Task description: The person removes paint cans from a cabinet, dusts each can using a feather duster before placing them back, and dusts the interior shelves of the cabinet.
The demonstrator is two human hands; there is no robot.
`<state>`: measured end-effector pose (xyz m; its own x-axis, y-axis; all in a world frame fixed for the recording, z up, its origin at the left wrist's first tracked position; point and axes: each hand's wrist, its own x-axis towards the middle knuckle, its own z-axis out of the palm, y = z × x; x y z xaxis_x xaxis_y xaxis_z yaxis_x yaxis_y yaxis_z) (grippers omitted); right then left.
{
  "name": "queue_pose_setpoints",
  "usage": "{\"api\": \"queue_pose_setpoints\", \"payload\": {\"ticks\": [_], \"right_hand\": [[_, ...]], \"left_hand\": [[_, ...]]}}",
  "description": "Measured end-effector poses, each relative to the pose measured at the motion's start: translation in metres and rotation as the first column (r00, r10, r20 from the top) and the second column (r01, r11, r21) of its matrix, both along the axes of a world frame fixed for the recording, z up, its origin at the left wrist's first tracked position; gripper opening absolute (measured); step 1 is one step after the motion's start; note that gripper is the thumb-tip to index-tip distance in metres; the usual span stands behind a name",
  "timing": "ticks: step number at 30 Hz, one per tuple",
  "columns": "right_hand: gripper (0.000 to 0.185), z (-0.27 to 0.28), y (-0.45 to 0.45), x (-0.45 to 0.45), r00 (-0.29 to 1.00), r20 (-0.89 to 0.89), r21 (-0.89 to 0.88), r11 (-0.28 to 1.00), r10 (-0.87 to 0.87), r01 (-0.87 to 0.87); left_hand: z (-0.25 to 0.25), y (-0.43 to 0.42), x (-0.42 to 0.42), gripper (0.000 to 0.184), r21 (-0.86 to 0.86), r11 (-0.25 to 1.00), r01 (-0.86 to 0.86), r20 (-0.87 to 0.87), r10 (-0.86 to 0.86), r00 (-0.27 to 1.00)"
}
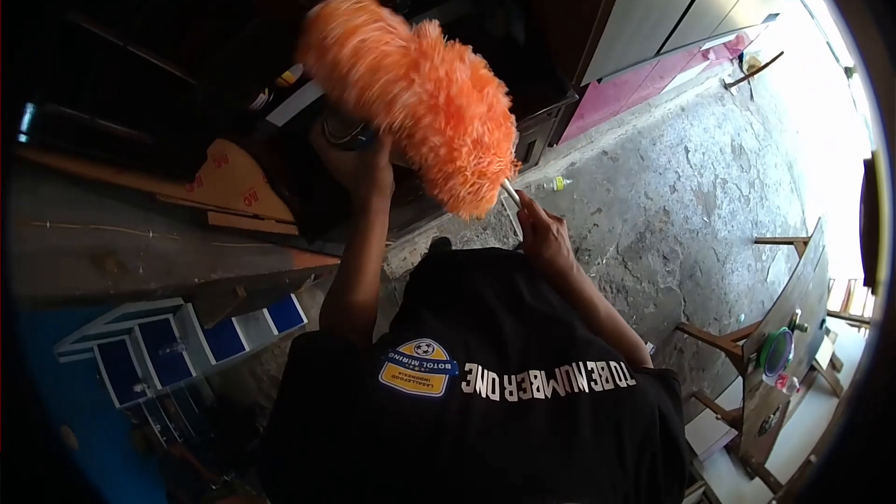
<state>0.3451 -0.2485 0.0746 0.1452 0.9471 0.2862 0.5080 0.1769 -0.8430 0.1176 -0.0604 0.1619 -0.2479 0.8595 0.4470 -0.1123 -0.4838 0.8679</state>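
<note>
An orange fluffy duster [425, 103] stretches up and to the left in front of me, blurred at its far end. Its pale handle [511, 193] runs into my right hand [544, 231], whose fingers are closed around it. My left hand [366, 166] is raised below the duster's fluffy head, gripping a dark round object [347, 133] with a lighter ring; its kind is unclear. The fluff hides part of that hand and object. Behind them stands a dark wooden cabinet [537, 135], with a light flat strip [295, 103] near the object.
A cut cardboard or wood panel [238, 182] leans at the left. Blue-and-white shelving [191, 345] stands lower left. A small bottle [560, 184] lies on the cracked concrete floor [644, 196]. At the right is a wooden table [779, 355] with items on it.
</note>
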Motion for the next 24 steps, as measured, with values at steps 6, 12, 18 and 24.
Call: {"api": "queue_pose_setpoints", "payload": {"ticks": [6, 12, 18, 24], "right_hand": [[0.037, 0.005, -0.016, -0.012, 0.984, 0.006, -0.239, 0.955, -0.178, 0.175], [0.034, -0.016, -0.019, -0.028, 0.98, 0.093, -0.128, 0.974, -0.176, 0.187], [0.034, 0.016, -0.044, -0.042, 0.993, -0.069, -0.315, 0.947, -0.093, 0.067], [0.035, 0.029, -0.041, -0.045, 0.989, 0.061, -0.31, 0.94, -0.133, 0.145]], "left_hand": [[0.026, 0.007, -0.001, 0.095, -0.037, 0.997, 0.071, 0.065, -0.069, 0.996], [0.025, 0.024, -0.04, 0.108, 0.083, 0.964, 0.254, 0.02, -0.257, 0.966], [0.028, 0.038, -0.089, 0.121, 0.152, 0.872, 0.465, -0.213, -0.43, 0.877], [0.017, 0.05, -0.125, 0.131, 0.131, 0.759, 0.638, -0.216, -0.606, 0.766]]}}
